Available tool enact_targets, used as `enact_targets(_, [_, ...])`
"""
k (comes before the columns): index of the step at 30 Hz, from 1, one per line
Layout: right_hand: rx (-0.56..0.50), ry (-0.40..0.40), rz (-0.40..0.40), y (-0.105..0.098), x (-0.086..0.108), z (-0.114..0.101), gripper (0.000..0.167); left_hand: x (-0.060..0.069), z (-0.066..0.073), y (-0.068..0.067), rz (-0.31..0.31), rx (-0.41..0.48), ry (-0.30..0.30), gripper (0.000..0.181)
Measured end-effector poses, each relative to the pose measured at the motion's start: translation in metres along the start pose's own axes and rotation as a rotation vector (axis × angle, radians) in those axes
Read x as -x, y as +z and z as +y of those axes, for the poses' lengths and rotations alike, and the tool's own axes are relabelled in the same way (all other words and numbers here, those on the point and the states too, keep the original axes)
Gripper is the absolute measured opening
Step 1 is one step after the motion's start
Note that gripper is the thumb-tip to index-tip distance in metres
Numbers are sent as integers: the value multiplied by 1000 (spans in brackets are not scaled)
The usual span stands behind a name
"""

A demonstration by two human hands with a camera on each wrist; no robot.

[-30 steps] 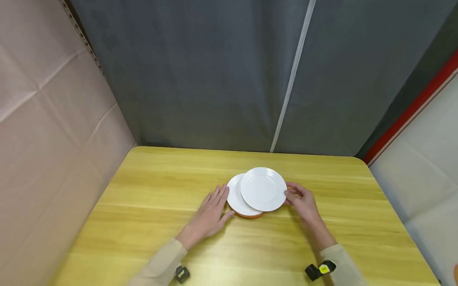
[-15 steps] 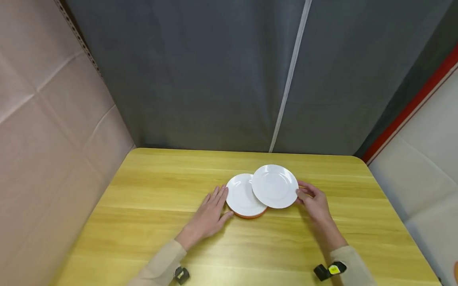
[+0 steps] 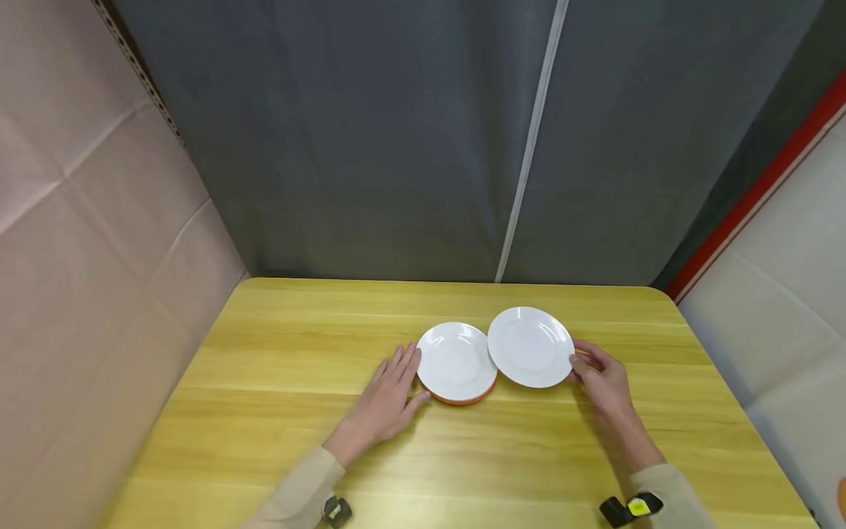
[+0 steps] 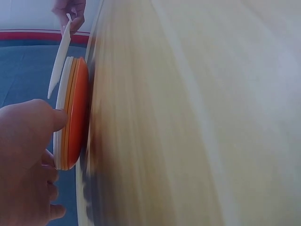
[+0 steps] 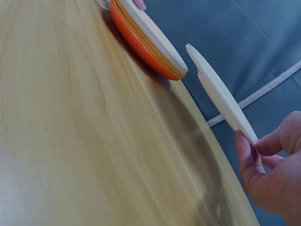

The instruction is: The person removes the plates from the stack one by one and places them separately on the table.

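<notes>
In the head view, pinching the right rim of a white plate (image 3: 531, 347) with the right hand (image 3: 604, 378), holding it above the counter (image 3: 297, 353), to the right of the plate stack (image 3: 456, 364) and slightly farther away. Moving it rightward: covering a large part of the stack one second ago, now barely meeting its right edge in this view. Apparently taking one plate off the rest, and, by the look of it, nearly finishing that separation. Resting the left hand (image 3: 383, 404) at the left of the stack, just as a second ago, touching the rim with straight fingertips and spreading the thumb toward the near side; leaving this grip loose and unclosed, probably steadying the stack.

In the left wrist view, seeing the stack edge-on and flat on the counter, showing white layers on top and orange ones beneath, not telling how many. Touching its side with the left thumb. Holding the white plate higher, tilting a little, raising its free left edge above the pinched one and leaving a visible gap over the stack.

In the right wrist view, closing the right grip fully on the plate's rim, setting the thumb above and fingers below. Casting a shadow (image 5: 200, 141) on the counter beneath, confirming no contact with counter or stack.
</notes>
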State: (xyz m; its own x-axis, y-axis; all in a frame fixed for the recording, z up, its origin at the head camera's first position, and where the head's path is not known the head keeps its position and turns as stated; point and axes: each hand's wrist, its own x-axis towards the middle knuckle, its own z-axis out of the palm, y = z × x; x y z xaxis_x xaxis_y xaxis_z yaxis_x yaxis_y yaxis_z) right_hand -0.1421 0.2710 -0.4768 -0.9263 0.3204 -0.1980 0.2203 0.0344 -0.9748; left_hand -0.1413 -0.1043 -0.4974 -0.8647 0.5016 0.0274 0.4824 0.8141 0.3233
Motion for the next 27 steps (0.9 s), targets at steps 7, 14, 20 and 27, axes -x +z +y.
enact_targets(7, [6,16,24,-9,-1,3,46,-2,-1,0,-5,-6,3,79])
enact_targets(14, [48,9,18,-12,0,8,46,1,-3,-2,-8,-30,-9,78])
enact_targets(20, [94,20,17,-12,1,12,44,3,-4,0,1,-31,-8,77])
enact_targets(27, [57,10,3,-11,1,17,43,3,-4,0,9,-24,-5,77])
